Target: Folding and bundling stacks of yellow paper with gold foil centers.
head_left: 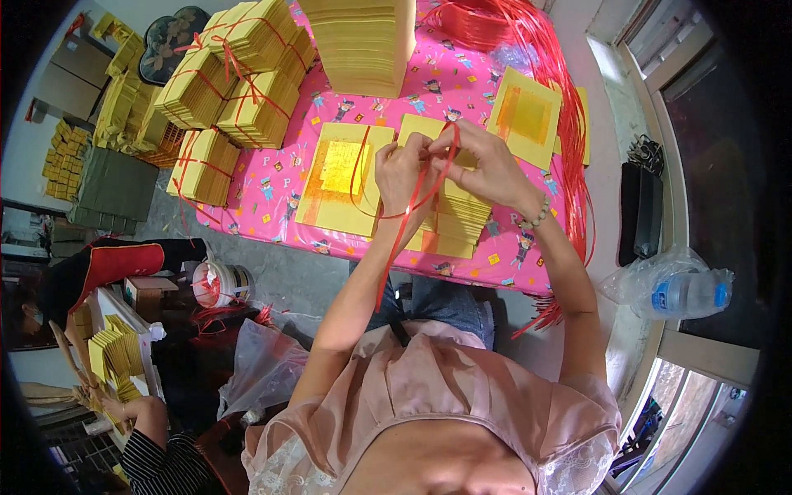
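Observation:
My left hand [400,172] and my right hand [488,165] are close together over the table, fingers pinched on a thin red plastic ribbon [403,227]. The ribbon loops between the hands, and one loose end hangs down by my left forearm. Beneath the hands lies a stack of yellow paper [462,221], partly covered by them. Left of it is a flat yellow sheet [312,202] with a shiny gold square. Another yellow sheet [525,115] with an orange-gold square lies to the right, on top of more yellow paper.
A pink patterned cloth [276,223] covers the table. Bundles of yellow paper tied with red ribbon [266,107] are piled at its left, with a tall stack [359,45] behind. Long red ribbons [573,157] hang along the right edge. Another person's arm [136,412] is at lower left.

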Demonstrator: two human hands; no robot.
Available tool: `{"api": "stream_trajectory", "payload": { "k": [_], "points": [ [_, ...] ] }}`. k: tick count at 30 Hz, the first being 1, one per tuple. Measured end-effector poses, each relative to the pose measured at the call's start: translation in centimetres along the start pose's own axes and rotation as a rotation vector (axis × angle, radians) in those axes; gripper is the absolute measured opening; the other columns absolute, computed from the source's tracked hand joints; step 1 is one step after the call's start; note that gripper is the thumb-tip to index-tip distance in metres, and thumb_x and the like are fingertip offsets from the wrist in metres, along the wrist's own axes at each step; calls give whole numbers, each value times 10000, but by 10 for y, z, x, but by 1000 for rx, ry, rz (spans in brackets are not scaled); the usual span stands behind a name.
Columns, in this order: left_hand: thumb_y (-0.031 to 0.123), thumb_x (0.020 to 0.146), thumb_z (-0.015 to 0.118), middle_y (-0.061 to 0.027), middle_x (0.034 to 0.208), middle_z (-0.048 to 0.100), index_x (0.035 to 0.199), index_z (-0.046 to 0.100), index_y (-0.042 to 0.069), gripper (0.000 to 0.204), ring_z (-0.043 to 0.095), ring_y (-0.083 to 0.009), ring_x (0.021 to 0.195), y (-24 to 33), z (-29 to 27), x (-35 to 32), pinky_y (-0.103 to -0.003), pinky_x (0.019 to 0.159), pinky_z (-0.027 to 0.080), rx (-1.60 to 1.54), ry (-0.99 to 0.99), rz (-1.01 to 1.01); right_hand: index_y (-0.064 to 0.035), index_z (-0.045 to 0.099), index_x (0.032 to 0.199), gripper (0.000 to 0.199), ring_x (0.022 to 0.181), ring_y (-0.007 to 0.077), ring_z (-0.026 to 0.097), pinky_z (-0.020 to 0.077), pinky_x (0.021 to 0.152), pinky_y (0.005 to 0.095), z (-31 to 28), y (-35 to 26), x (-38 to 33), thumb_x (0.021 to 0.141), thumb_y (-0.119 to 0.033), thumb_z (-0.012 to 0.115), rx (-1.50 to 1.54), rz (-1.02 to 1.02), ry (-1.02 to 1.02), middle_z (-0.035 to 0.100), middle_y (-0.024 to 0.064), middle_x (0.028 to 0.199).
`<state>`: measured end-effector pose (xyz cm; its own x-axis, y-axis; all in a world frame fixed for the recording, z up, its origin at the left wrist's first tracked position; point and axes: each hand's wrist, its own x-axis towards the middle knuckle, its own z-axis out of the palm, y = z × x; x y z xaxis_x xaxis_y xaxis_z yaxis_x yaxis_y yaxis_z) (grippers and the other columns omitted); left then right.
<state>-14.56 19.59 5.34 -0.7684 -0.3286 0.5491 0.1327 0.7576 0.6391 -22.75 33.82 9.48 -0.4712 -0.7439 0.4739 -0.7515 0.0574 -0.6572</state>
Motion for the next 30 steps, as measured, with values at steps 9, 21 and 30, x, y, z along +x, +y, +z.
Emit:
{"api": "stream_trajectory", "payload": {
  "k": [9, 21, 30],
  "points": [
    [141, 745, 687, -103, 709, 678, 880, 724, 137, 140, 658, -264, 723, 1, -6, 11, -392, 854, 414, 59, -153, 23, -73, 693, 978, 173, 794, 232, 619, 507, 694, 360, 0, 1, 0, 818, -137, 710, -189, -49, -73, 563, 81, 927],
    [265, 797, 685, -111, 866, 736, 965, 729, 22, 298, 719, -249, 837, -2, -32, 33, -345, 747, 550, 15, -493, -33, 2, 567, 923, 173, 772, 94, 555, 466, 681, 265, 7, 27, -19, 930, -157, 636, 372, 221, 13, 543, 32, 874],
    [194, 790, 733, -105, 792, 727, 903, 720, 3, 221, 707, -166, 738, -1, -17, 41, -304, 689, 540, -160, -400, -270, 11, 587, 916, 152, 794, 122, 606, 502, 679, 268, 21, 12, -37, 900, -116, 669, 224, 233, 235, 590, 51, 870]
  ]
}}
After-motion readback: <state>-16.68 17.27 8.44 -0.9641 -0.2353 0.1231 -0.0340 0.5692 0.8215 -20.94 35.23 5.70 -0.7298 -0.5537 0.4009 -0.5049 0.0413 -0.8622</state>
